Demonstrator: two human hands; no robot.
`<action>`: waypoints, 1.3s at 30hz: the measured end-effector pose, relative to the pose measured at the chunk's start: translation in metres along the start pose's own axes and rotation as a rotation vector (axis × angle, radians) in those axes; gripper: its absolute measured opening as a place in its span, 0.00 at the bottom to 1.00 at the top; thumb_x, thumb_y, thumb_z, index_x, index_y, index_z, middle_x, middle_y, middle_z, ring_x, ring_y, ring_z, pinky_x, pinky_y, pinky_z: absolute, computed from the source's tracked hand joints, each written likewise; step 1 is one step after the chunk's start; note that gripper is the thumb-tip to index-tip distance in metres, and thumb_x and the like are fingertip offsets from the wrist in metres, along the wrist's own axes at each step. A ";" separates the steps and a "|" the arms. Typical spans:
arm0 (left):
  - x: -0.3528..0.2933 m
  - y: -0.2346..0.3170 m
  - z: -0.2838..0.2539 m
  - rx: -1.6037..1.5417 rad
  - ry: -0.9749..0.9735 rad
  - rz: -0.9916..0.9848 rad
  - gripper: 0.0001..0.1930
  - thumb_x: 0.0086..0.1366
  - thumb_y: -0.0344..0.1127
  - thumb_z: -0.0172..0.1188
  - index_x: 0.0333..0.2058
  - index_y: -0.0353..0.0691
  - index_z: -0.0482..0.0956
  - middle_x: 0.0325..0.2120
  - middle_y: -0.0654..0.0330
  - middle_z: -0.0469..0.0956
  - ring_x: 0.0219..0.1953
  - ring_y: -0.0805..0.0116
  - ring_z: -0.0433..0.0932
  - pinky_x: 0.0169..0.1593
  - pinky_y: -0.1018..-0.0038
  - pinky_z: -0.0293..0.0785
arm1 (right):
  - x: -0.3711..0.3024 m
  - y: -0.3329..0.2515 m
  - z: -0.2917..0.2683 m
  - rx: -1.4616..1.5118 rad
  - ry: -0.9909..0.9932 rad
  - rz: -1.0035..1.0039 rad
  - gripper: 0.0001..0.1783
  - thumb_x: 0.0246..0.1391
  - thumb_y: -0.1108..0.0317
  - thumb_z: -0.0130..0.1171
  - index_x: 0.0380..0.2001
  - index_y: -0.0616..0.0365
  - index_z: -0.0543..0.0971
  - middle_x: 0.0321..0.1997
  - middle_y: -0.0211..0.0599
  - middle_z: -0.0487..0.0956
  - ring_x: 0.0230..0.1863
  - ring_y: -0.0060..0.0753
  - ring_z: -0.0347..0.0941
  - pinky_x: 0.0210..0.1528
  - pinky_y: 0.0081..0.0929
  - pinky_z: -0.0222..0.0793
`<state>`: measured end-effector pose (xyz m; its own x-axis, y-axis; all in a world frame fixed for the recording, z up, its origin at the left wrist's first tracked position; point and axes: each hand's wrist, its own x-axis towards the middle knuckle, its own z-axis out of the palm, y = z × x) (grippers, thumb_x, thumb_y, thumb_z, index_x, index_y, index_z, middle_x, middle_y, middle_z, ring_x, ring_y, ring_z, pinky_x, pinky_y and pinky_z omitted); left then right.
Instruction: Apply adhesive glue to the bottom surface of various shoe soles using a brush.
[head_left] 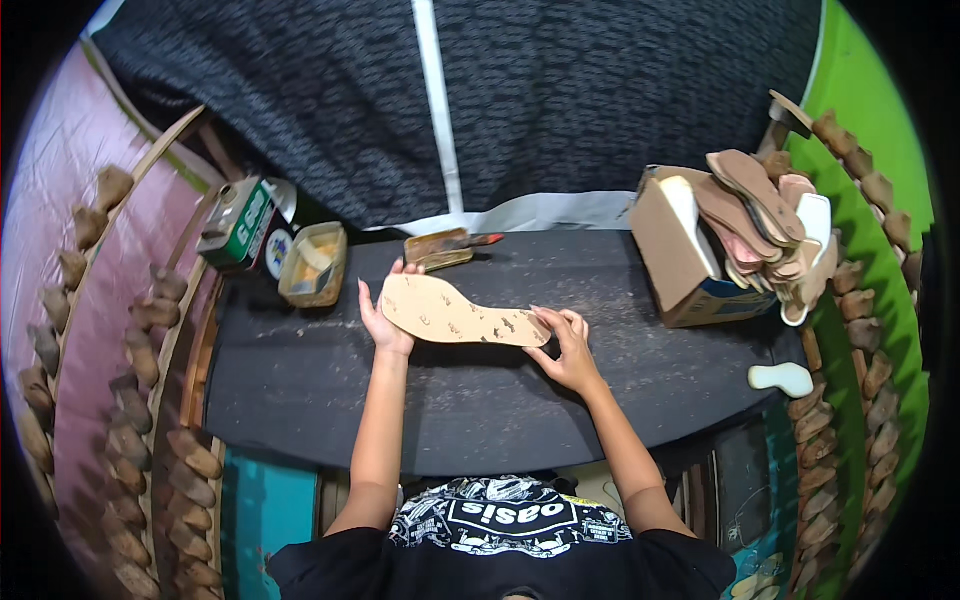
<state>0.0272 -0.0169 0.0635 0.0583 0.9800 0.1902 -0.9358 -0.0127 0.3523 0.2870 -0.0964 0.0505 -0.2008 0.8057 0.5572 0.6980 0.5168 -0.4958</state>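
The left hand (pixel 388 322) and right hand (pixel 568 352) clamp an insole (pixel 455 312); tray (pixel 447 262) at eleven o'clock, tub (pixel 316 298) at ten, cardboard box (pixel 668 250) near half-past two.

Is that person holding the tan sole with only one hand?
No, the left hand supports the wider end of the tan sole, and the right hand pinches the narrower end.

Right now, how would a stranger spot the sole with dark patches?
Find the dark table. Over its middle, the left hand and right hand hold a tan sole. Unlike the soles piled in the cardboard box at right, it is in hand, its face blotched dark.
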 end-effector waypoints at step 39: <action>-0.012 0.048 -0.084 0.776 0.090 -0.252 0.20 0.51 0.26 0.55 0.45 0.34 0.65 0.38 0.59 0.71 0.41 0.73 0.69 0.46 0.79 0.65 | 0.154 0.066 0.148 1.337 0.253 0.639 0.17 0.48 0.64 0.53 0.40 0.61 0.66 0.30 0.28 0.67 0.25 0.17 0.65 0.25 0.13 0.63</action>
<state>-0.0473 -0.0122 0.0013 0.1758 0.9836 -0.0415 -0.3901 0.1083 0.9144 0.2007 0.1047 0.0054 0.1050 0.9934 0.0460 -0.5337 0.0953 -0.8403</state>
